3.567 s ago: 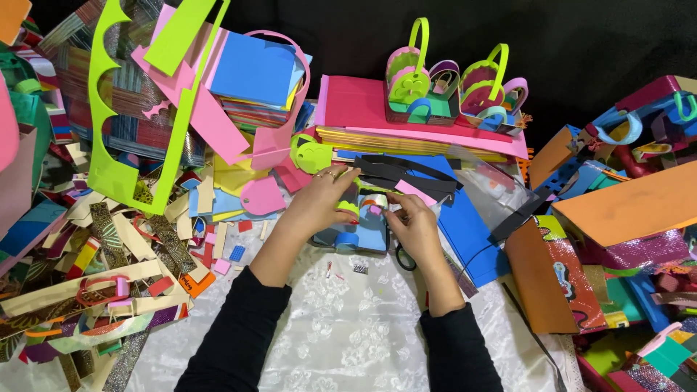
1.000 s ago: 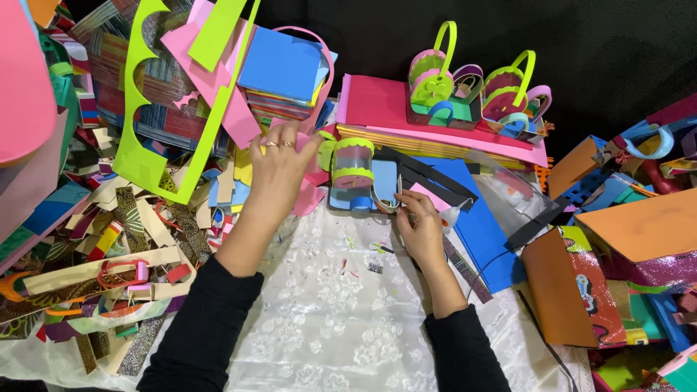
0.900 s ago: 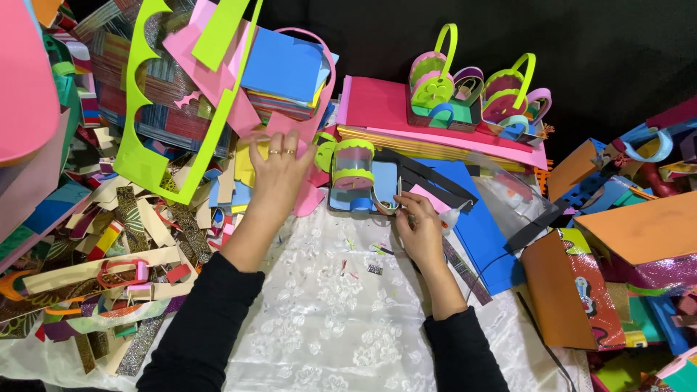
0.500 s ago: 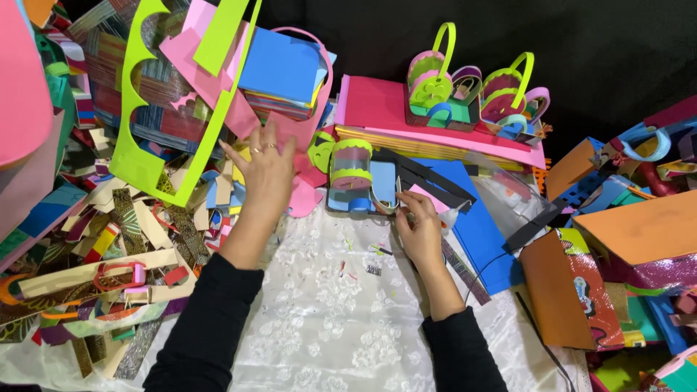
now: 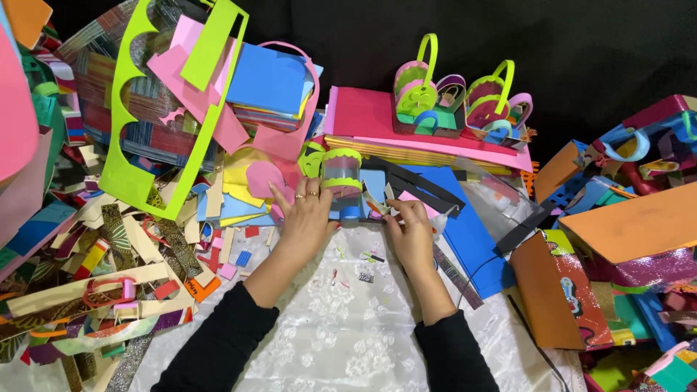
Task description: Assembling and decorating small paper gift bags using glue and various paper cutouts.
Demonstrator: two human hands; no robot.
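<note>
The left hand [image 5: 306, 210] lies flat and open on the work surface, fingers spread, rings on two of them, gripping nothing; its fingertips touch the pink foam pieces [image 5: 263, 178] and it sits just beside the small cylinder craft [image 5: 341, 174], a clear tube banded with scalloped lime-green strips. The right hand [image 5: 411, 226] is pinched partly closed, thumb and forefinger nipping a small pale scrap of paper [image 5: 388, 201] right in front of that cylinder; just what the scrap is, I cannot tell. Both arms wear black sleeves.

The cylinder stands upright at the far edge of the white lace cloth [image 5: 341, 334], between the two hands and slightly beyond them. A few tiny cuttings [image 5: 367, 267] lie scattered on the cloth near the wrists.

Behind the cylinder, a blue sheet [image 5: 468, 232] with black strips [image 5: 421, 187] across it runs off to the right. Further back, a flat pink slab [image 5: 377, 120] carries little handled baskets [image 5: 454, 101] in green, pink and purple. To the left leans a lime-green cut-out frame [image 5: 141, 156] over stacked coloured sheets, with a heap of paper offcuts [image 5: 109, 276] below it. On the right sit orange card pieces [image 5: 632, 225] among more bright scraps.
</note>
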